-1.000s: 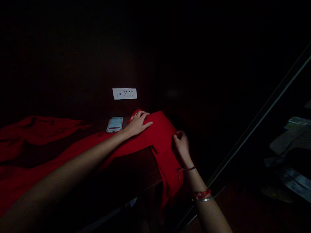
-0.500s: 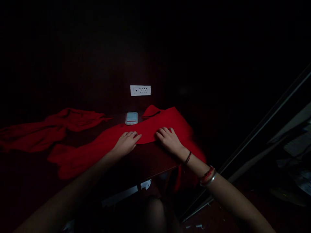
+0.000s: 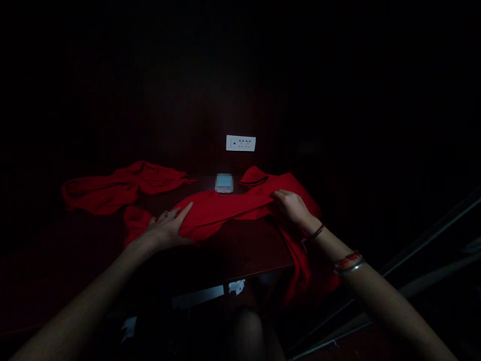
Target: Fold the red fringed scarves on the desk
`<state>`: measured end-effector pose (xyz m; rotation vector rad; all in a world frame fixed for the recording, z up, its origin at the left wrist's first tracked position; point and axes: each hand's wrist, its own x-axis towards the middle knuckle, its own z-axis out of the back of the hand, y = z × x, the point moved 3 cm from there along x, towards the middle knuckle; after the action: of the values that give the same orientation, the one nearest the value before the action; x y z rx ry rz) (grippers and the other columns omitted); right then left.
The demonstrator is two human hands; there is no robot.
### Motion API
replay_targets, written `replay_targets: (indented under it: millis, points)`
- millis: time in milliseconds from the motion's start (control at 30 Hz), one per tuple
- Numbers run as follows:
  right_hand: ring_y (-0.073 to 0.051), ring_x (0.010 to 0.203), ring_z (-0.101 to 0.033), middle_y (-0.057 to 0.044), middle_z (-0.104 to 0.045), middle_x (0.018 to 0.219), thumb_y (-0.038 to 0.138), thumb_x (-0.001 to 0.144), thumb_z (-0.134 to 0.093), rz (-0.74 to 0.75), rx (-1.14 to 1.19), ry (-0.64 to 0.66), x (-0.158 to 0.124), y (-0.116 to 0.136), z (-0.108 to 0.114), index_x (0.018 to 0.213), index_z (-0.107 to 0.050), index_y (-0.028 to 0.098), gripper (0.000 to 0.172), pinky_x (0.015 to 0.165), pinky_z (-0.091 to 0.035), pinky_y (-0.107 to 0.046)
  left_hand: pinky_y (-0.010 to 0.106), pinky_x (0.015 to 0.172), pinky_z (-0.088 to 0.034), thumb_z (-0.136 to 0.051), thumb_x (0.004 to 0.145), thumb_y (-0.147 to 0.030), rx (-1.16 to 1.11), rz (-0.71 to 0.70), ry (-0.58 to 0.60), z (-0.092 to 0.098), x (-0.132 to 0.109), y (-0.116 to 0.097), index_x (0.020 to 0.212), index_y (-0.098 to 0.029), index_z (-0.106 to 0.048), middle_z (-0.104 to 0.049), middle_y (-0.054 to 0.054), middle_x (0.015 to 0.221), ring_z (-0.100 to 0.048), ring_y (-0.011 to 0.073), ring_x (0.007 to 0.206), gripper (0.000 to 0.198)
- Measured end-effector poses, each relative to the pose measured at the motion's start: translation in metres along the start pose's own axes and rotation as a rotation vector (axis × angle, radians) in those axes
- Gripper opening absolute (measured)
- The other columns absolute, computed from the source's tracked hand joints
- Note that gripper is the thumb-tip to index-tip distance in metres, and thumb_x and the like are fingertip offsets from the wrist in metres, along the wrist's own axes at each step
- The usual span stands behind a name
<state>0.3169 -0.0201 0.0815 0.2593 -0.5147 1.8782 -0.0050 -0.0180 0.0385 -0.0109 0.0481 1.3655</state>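
Observation:
A red garment (image 3: pixel 225 205) lies stretched across a dark wooden table (image 3: pixel 248 245), and its right part hangs over the table's edge. My right hand (image 3: pixel 293 204) pinches the cloth near the right side, where a fold line runs leftward from the fingers. Toward the garment's left end, my left hand (image 3: pixel 167 228) rests on the fabric with thumb and fingers spread. A collar-like flap (image 3: pixel 253 176) stands up at the far side of the cloth. Dim light hides the fabric's finer details.
A second red cloth piece (image 3: pixel 124 185) lies crumpled at the back left. A small device with a lit, blurred screen (image 3: pixel 224 183) stands behind the garment. On the dark wall is a white socket panel (image 3: pixel 241 143). White paper scraps (image 3: pixel 236 287) show below the table edge.
My left hand has moved left along the cloth and spread its fingers. The right hand has closed on the fabric and pulled up a fold. The view has shifted left.

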Motion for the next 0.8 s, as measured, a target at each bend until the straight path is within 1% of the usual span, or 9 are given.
replay_targets:
  millis: [100, 200, 300, 433, 500, 567, 633, 700, 800]
  points:
    - [-0.017, 0.082, -0.048, -0.007, -0.056, 0.091, 0.023, 0.083, -0.037, 0.163, -0.053, 0.032, -0.002, 0.014, -0.003, 0.103, -0.051, 0.018, 0.025, 0.069, -0.031, -0.026, 0.041, 0.080, -0.036, -0.048, 0.067, -0.039, 0.044, -0.013, -0.006, -0.004, -0.012, 0.023, 0.132, -0.027, -0.008, -0.037, 0.013, 0.125, -0.041, 0.0310, 0.108, 0.077]
    - [-0.021, 0.091, -0.045, -0.008, -0.055, 0.098, 0.022, 0.081, -0.041, 0.283, -0.092, 0.041, -0.006, 0.022, -0.010, 0.108, -0.048, 0.020, 0.029, 0.074, -0.030, -0.030, 0.033, 0.066, -0.042, -0.038, 0.072, -0.023, 0.138, -0.046, -0.087, 0.010, -0.016, 0.036, 0.130, -0.026, -0.021, -0.050, 0.011, 0.110, -0.054, 0.0258, 0.089, 0.061]
    - [-0.018, 0.083, -0.049, -0.008, -0.057, 0.090, 0.015, 0.080, -0.039, 0.177, -0.069, 0.068, -0.008, 0.008, -0.017, 0.099, -0.053, 0.017, 0.024, 0.072, -0.031, -0.027, 0.036, 0.070, -0.041, -0.033, 0.075, -0.019, 0.294, -0.079, -0.291, 0.050, -0.015, 0.048, 0.128, -0.023, -0.027, -0.051, 0.010, 0.107, -0.053, 0.0266, 0.088, 0.054]
    - [-0.015, 0.080, -0.052, -0.008, -0.059, 0.090, 0.014, 0.080, -0.038, -0.014, 0.151, -0.006, -0.007, -0.021, -0.021, 0.096, -0.054, 0.013, 0.023, 0.068, -0.034, -0.021, 0.045, 0.089, -0.026, -0.026, 0.079, -0.018, 0.332, -0.099, -0.693, 0.109, -0.010, 0.077, 0.128, -0.018, -0.028, -0.044, 0.011, 0.116, -0.038, 0.0297, 0.108, 0.049]
    - [-0.014, 0.078, -0.053, -0.007, -0.060, 0.087, 0.017, 0.081, -0.038, -0.030, 0.249, -0.008, -0.007, -0.028, -0.023, 0.091, -0.055, 0.013, 0.020, 0.068, -0.035, -0.020, 0.047, 0.093, -0.019, -0.024, 0.079, -0.015, 0.303, -0.070, -0.735, 0.118, 0.000, 0.092, 0.127, -0.022, -0.029, -0.038, 0.009, 0.123, -0.032, 0.0281, 0.114, 0.048]
    - [-0.014, 0.074, -0.054, -0.007, -0.061, 0.083, 0.021, 0.082, -0.039, -0.020, 0.306, 0.021, -0.006, -0.030, -0.025, 0.085, -0.056, 0.014, 0.020, 0.065, -0.035, -0.020, 0.051, 0.092, -0.018, -0.029, 0.076, -0.011, 0.301, -0.051, -0.574, 0.107, 0.014, 0.095, 0.125, -0.024, -0.033, -0.035, 0.008, 0.126, -0.032, 0.0295, 0.114, 0.050]
    - [-0.014, 0.070, -0.054, -0.006, -0.061, 0.080, 0.026, 0.083, -0.038, 0.004, 0.329, 0.045, -0.004, -0.029, -0.027, 0.083, -0.056, 0.014, 0.021, 0.062, -0.034, -0.019, 0.055, 0.088, -0.022, -0.038, 0.072, -0.011, 0.292, -0.040, -0.383, 0.083, 0.023, 0.081, 0.123, -0.023, -0.036, -0.036, 0.011, 0.126, -0.033, 0.0334, 0.113, 0.053]
    - [-0.013, 0.068, -0.053, -0.006, -0.061, 0.078, 0.029, 0.083, -0.037, 0.017, 0.316, 0.060, -0.001, -0.028, -0.028, 0.083, -0.056, 0.015, 0.023, 0.060, -0.033, -0.019, 0.049, 0.087, -0.028, -0.040, 0.072, -0.013, 0.257, -0.086, -0.402, 0.056, 0.020, 0.048, 0.126, -0.017, -0.032, -0.038, 0.014, 0.124, -0.034, 0.0319, 0.112, 0.054]
    - [-0.013, 0.064, -0.052, -0.006, -0.060, 0.073, 0.032, 0.084, -0.035, 0.013, 0.273, 0.084, 0.003, -0.028, -0.028, 0.080, -0.055, 0.016, 0.026, 0.057, -0.031, -0.020, 0.038, 0.089, -0.031, -0.039, 0.078, -0.024, 0.189, -0.366, -0.397, 0.012, 0.010, -0.021, 0.125, -0.021, -0.033, -0.039, 0.010, 0.124, -0.037, 0.0241, 0.111, 0.047]
